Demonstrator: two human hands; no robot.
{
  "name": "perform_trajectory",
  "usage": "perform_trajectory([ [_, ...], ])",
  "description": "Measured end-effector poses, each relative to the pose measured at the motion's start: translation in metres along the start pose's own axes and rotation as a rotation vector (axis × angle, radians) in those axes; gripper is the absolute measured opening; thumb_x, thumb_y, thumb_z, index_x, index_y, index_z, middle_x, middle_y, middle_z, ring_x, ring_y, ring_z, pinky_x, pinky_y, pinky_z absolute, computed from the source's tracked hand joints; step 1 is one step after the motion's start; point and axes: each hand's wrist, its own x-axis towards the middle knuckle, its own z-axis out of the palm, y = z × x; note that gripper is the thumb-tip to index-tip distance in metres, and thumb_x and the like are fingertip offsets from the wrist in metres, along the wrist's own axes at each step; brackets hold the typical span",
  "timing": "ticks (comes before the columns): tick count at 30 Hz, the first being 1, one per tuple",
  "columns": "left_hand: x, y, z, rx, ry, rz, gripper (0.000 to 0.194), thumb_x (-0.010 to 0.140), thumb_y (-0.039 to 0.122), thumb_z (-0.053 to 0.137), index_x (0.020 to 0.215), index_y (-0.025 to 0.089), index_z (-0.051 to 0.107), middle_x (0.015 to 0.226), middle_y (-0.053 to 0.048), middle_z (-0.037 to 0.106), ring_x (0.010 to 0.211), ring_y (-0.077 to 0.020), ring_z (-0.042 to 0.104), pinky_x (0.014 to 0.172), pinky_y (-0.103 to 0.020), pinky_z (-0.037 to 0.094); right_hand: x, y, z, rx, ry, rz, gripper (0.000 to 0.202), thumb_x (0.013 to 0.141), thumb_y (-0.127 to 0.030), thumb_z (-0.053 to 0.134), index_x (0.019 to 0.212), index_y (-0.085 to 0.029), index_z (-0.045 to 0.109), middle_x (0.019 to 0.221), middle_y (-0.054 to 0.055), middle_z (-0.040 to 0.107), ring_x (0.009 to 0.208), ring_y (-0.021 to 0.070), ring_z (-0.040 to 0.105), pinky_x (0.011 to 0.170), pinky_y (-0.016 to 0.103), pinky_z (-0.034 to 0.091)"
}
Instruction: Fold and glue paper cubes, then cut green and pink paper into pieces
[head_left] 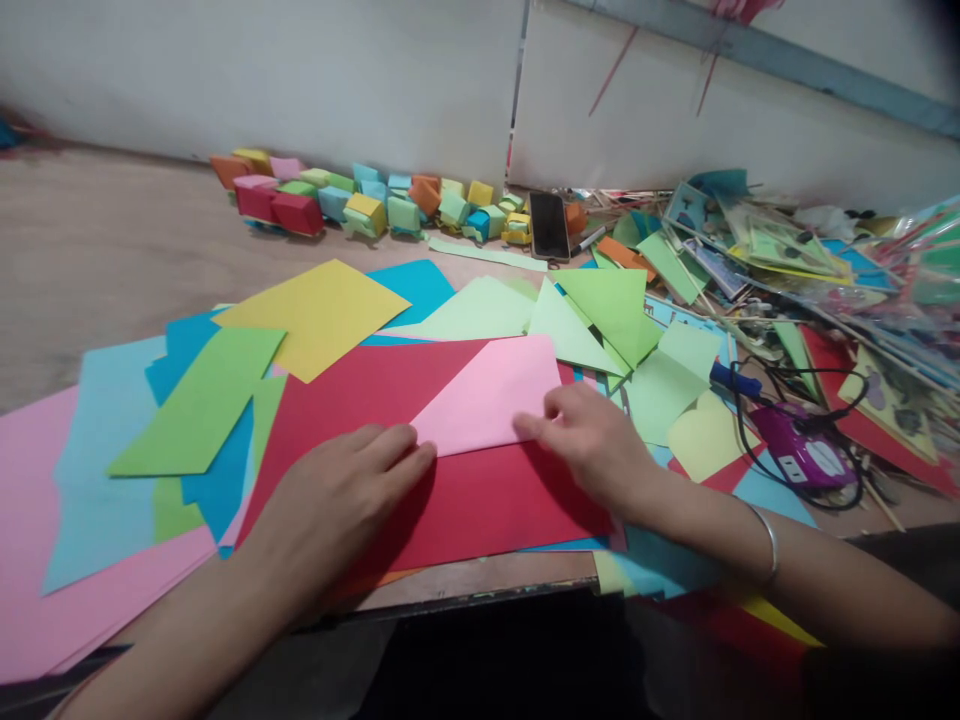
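A pink sheet of paper (pixel 491 395), with a slanted left edge and a straight near edge that looks folded, lies on a red sheet (pixel 480 510). My left hand (pixel 360 480) is closed at its left corner, with fingers bent and thumb against the near edge. At the near right part of the pink paper, my right hand (pixel 589 430) pinches the edge between thumb and curled fingers. Around the red sheet lie a yellow sheet (pixel 322 310), a green sheet (pixel 202 405) and folded light green pieces (pixel 574 335).
Small folded paper boxes (pixel 300 213) in several colours line the wall, beside a phone (pixel 550 227). A purple power socket (pixel 806 450) with a black cable sits at right, before a heap of paper scraps and sticks (pixel 787 250). Light blue sheets (pixel 105 450) lie at left.
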Motion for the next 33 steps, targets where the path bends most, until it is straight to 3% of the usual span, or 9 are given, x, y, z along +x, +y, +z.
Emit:
perform_trajectory([
  [4, -0.008, 0.006, 0.006, 0.276, -0.007, 0.167, 0.047, 0.088, 0.002, 0.031, 0.124, 0.010, 0.060, 0.091, -0.012, 0.068, 0.082, -0.0262, 0.061, 0.070, -0.040, 0.052, 0.007, -0.038, 0.001, -0.114, -0.052, -0.246, 0.035, 0.100, -0.012, 0.037, 0.130, -0.014, 0.055, 0.085, 0.007, 0.059, 0.078, 0.0219, 0.043, 0.065, 0.036, 0.028],
  [9, -0.006, 0.011, 0.005, 0.267, -0.035, 0.125, 0.045, 0.091, 0.006, 0.032, 0.122, 0.012, 0.063, 0.081, -0.009, 0.065, 0.074, -0.0259, 0.060, 0.062, -0.038, 0.051, 0.014, -0.058, -0.001, -0.166, -0.102, -0.385, 0.029, 0.092, -0.010, 0.042, 0.111, -0.009, 0.064, 0.100, 0.014, 0.059, 0.081, 0.0243, 0.041, 0.067, 0.039, 0.028],
  [13, -0.005, 0.008, 0.002, 0.293, -0.018, 0.165, 0.044, 0.089, 0.006, 0.036, 0.122, 0.011, 0.065, 0.084, -0.010, 0.067, 0.078, -0.0271, 0.062, 0.060, -0.038, 0.051, 0.000, -0.041, 0.002, -0.230, -0.110, -0.238, 0.019, 0.088, -0.007, 0.050, 0.084, -0.014, 0.067, 0.096, 0.014, 0.061, 0.079, 0.0241, 0.040, 0.065, 0.038, 0.024],
  [16, -0.010, 0.007, 0.003, 0.280, -0.002, 0.149, 0.043, 0.087, 0.003, 0.036, 0.116, 0.009, 0.067, 0.092, -0.013, 0.070, 0.083, -0.0291, 0.063, 0.064, -0.040, 0.053, -0.019, -0.023, 0.003, -0.309, -0.091, -0.140, 0.022, 0.088, -0.004, 0.049, 0.077, -0.014, 0.066, 0.091, 0.014, 0.062, 0.076, 0.0239, 0.039, 0.063, 0.038, 0.020],
  [20, -0.023, 0.006, 0.006, 0.203, 0.030, 0.074, 0.045, 0.085, 0.000, 0.035, 0.112, 0.010, 0.069, 0.105, -0.016, 0.070, 0.091, -0.0304, 0.064, 0.075, -0.044, 0.053, -0.035, -0.012, -0.002, -0.376, -0.099, -0.100, 0.027, 0.089, -0.001, 0.046, 0.078, -0.015, 0.066, 0.089, 0.014, 0.061, 0.077, 0.0250, 0.038, 0.063, 0.038, 0.017],
  [24, -0.036, 0.005, 0.004, 0.173, -0.025, -0.009, 0.045, 0.083, 0.000, 0.037, 0.113, 0.009, 0.068, 0.109, -0.017, 0.070, 0.099, -0.0328, 0.064, 0.085, -0.047, 0.053, -0.036, -0.013, -0.003, -0.369, -0.098, -0.097, 0.025, 0.088, 0.000, 0.046, 0.082, -0.013, 0.066, 0.087, 0.015, 0.061, 0.078, 0.0250, 0.039, 0.063, 0.038, 0.019],
  [29, -0.040, 0.008, 0.003, 0.220, -0.010, -0.084, 0.046, 0.086, 0.002, 0.035, 0.116, 0.015, 0.067, 0.107, -0.013, 0.071, 0.098, -0.0296, 0.066, 0.078, -0.041, 0.051, -0.037, -0.013, 0.004, -0.374, -0.073, -0.092, 0.028, 0.089, 0.002, 0.043, 0.103, -0.007, 0.066, 0.087, 0.014, 0.060, 0.077, 0.0241, 0.039, 0.062, 0.036, 0.023],
  [33, -0.035, 0.011, 0.000, 0.245, -0.071, -0.136, 0.047, 0.085, 0.001, 0.035, 0.117, 0.014, 0.067, 0.106, -0.015, 0.070, 0.096, -0.0317, 0.066, 0.075, -0.044, 0.050, -0.040, -0.011, 0.006, -0.372, -0.147, -0.073, 0.029, 0.084, 0.005, 0.042, 0.091, -0.009, 0.066, 0.088, 0.015, 0.060, 0.075, 0.0234, 0.039, 0.061, 0.037, 0.025],
])
